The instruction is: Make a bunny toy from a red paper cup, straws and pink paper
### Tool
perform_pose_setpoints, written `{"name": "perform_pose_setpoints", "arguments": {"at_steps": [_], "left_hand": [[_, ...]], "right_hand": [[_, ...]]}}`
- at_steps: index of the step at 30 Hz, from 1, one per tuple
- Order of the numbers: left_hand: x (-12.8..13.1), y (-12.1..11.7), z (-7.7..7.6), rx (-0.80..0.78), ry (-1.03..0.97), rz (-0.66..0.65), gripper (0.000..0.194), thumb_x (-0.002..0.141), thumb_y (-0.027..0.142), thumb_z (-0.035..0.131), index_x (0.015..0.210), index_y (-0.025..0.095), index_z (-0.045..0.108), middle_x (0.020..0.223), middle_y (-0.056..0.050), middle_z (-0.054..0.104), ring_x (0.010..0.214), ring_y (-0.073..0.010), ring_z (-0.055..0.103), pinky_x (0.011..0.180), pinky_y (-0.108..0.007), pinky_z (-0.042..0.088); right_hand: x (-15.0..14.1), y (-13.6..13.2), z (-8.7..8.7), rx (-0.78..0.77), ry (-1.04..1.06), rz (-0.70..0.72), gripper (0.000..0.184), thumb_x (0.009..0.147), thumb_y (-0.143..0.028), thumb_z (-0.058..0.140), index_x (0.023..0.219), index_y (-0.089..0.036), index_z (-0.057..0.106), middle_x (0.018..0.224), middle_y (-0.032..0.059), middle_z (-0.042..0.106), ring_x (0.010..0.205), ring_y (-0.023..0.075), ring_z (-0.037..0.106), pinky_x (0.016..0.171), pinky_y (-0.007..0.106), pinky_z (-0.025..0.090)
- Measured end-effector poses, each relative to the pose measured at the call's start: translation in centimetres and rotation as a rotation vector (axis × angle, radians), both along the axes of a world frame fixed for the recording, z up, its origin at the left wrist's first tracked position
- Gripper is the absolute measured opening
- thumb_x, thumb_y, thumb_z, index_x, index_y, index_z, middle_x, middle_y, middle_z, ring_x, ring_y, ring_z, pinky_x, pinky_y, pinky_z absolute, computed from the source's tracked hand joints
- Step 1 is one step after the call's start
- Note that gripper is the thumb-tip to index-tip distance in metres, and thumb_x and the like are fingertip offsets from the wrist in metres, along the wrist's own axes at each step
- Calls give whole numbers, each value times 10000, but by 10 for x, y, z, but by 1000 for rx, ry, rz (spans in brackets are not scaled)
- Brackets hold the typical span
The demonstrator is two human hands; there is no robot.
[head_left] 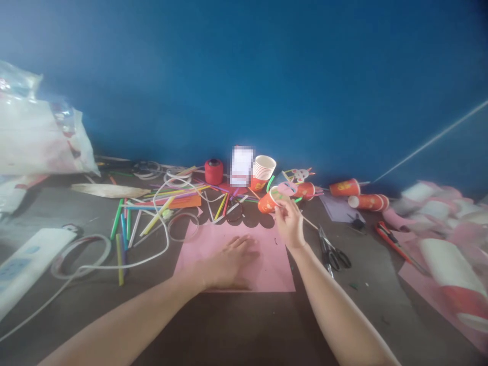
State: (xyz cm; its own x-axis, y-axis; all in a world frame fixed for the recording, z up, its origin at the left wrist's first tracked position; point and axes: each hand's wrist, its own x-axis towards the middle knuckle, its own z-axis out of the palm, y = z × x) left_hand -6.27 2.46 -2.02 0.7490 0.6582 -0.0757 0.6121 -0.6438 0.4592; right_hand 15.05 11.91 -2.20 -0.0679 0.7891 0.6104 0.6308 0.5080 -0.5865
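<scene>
My left hand (229, 262) lies flat, fingers stretched out, on a pink sheet of paper (267, 272) in the middle of the dark table. My right hand (290, 221) is raised just beyond the sheet's far right corner, fingers pinched at the rim of a red paper cup (267, 202) lying on its side. A thin stick runs from under that hand toward the right. Black scissors (331, 251) lie just right of my right wrist.
Several coloured straws (152, 213) and white cable loops (82, 254) lie left. A white power strip (26, 264) sits far left, plastic bags (38, 132) behind it. More red cups (358, 195), a red thread spool (213, 171), a red utility knife (392, 241), pink paper rolls (446, 223) right.
</scene>
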Motion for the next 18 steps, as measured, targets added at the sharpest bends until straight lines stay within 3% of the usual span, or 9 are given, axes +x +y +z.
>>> {"name": "perform_pose_setpoints", "arguments": {"at_steps": [6,12,14,18], "left_hand": [[0,-1,-4,52,-37,-8,794,708,539,627,1378,223,340,1492,-118,249,1378,-329,171,1114,-502,168],[1,-2,-6,89,-69,10,805,649,496,689,1339,218,381,1470,-116,293,1364,-304,215,1115,-463,185],[1,-2,-6,81,-74,13,828,645,500,688,1349,207,363,1482,-121,267,1366,-303,211,1110,-455,198],[1,-3,-7,79,-83,9,796,675,494,664,1352,203,364,1484,-124,264,1363,-328,210,1113,-473,169]], "right_hand": [[-24,-24,14,120,-211,192,187,872,-175,486,1016,-212,599,945,66,628,852,169,615,744,287,517],[7,6,34,179,-43,-111,138,862,-235,506,942,-179,604,857,64,605,734,167,600,629,282,518],[17,19,39,150,-45,-121,143,860,-255,506,930,-173,599,867,63,604,704,162,600,609,284,517],[17,33,36,130,-167,-8,142,869,-247,485,924,-184,600,892,67,608,764,166,600,633,274,519]]}}
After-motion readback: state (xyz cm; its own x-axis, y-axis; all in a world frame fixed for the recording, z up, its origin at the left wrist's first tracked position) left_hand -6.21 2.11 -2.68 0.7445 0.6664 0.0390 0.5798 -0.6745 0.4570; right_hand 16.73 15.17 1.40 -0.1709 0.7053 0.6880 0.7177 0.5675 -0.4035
